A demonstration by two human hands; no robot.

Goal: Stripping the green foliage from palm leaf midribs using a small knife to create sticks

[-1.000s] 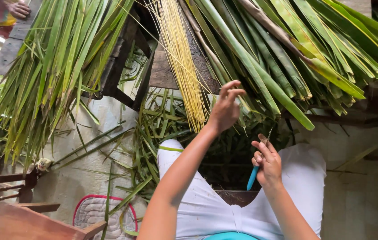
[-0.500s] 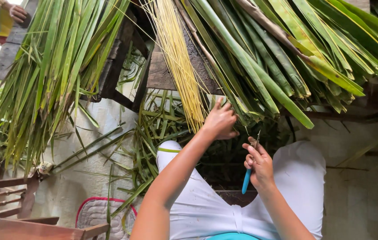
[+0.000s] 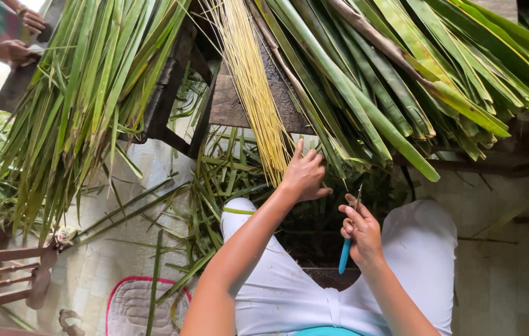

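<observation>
My left hand (image 3: 305, 174) reaches up to the lower end of a bundle of thin yellow leaf ribs (image 3: 252, 87) and the long green palm leaves (image 3: 364, 93) beside it, fingers touching the leaf tips. My right hand (image 3: 361, 233) is closed around a small knife with a blue handle (image 3: 345, 255), blade pointing up, held above my lap. I sit in white trousers (image 3: 426, 249). Whether the left hand has pinched a leaf is unclear.
A second heap of green leaves (image 3: 84, 93) hangs over a dark wooden bench (image 3: 177, 87) at the left. Another person's hands (image 3: 18, 37) work at the top left. Cut leaf strips (image 3: 214, 186) litter the floor, with a pink-edged mat (image 3: 134, 305) and a wooden chair (image 3: 3, 274).
My left hand has dropped slightly and shifted from the yellow ribs toward the green leaf tips. The right hand with the knife has stayed almost still.
</observation>
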